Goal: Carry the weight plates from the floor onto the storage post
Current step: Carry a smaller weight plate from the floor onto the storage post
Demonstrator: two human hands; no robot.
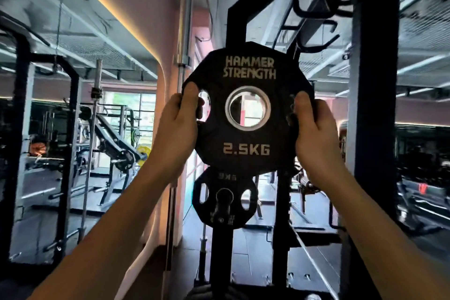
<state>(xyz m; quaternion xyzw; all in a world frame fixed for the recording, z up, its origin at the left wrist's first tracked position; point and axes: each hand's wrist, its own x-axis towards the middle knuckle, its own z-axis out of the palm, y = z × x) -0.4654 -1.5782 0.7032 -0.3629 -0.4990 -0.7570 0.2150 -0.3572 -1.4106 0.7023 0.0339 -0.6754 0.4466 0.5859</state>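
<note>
Plate: black 2.5 kg Hammer Strength weight plate [247, 109] held upright at chest height, facing camera | left hand [179, 119] grips left edge | right hand [313, 126] grips right edge | below: second plate [225, 200] on storage post [222, 198] of black rack [372, 105]

One head-worn wide-angle camera looks forward and slightly upward along both outstretched forearms. The weight plate [247, 107] fills the frame's centre, very near, before the black rack [372, 80].

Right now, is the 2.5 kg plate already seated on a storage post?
No, both the left hand and right hand hold the 2.5 kg plate in the air, its centre hole empty.
</note>
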